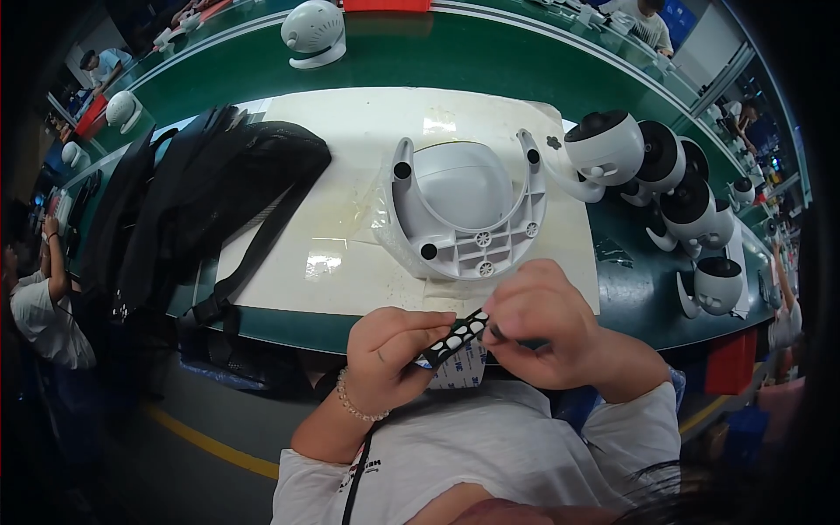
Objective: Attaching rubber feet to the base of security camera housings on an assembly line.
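Observation:
Close to my body, my left hand (391, 354) pinches a narrow black strip with white oval spots (453, 339) between thumb and fingers. My right hand (544, 325) is closed at the strip's far end, its fingertips pressed together. Something small and dark shows between them, too hidden to name. Beyond my hands a white plastic housing (462, 179) lies on the mat with its curved, ribbed base (455, 249) facing up. Round black pads (429, 251) sit on several spots of that base. A sheet of printed white backing paper (461, 372) hangs below the strip.
The white mat (289, 276) covers the green bench. A black bag with a strap (201, 192) lies at left. Several white-and-black rounded devices (604, 144) stand at right. Another white device (313, 33) is on the green belt (455, 44) beyond; other people work farther off.

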### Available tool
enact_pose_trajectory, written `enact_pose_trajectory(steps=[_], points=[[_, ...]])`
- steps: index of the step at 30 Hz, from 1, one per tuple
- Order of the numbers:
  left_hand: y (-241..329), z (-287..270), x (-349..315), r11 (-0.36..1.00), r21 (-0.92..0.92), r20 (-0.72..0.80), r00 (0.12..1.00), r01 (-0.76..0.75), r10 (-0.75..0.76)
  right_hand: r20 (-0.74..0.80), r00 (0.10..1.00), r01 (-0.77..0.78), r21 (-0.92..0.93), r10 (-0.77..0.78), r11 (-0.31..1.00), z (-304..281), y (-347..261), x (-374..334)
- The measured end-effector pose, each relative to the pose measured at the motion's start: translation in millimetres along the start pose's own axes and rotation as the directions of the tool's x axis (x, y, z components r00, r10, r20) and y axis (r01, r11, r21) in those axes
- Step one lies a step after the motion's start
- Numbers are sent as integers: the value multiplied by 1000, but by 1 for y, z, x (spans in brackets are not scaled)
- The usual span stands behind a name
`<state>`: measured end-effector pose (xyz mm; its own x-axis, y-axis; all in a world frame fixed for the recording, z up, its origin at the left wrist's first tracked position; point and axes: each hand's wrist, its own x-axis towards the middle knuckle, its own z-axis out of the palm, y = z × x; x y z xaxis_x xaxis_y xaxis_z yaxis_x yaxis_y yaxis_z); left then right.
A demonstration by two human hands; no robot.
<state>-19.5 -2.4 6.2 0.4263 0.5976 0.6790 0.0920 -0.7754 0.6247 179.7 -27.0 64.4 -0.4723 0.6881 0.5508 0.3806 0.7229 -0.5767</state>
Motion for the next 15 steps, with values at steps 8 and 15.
enact_pose_trajectory(steps=[8,15], points=[[3,1,1,999,26,-27,999,-26,27,-190,907,376,-34,-376,926,20,5,-6],[5,3,-1,995,-55,-44,996,78,-80,-295,816,518,-8,-497,855,36,13,-9]])
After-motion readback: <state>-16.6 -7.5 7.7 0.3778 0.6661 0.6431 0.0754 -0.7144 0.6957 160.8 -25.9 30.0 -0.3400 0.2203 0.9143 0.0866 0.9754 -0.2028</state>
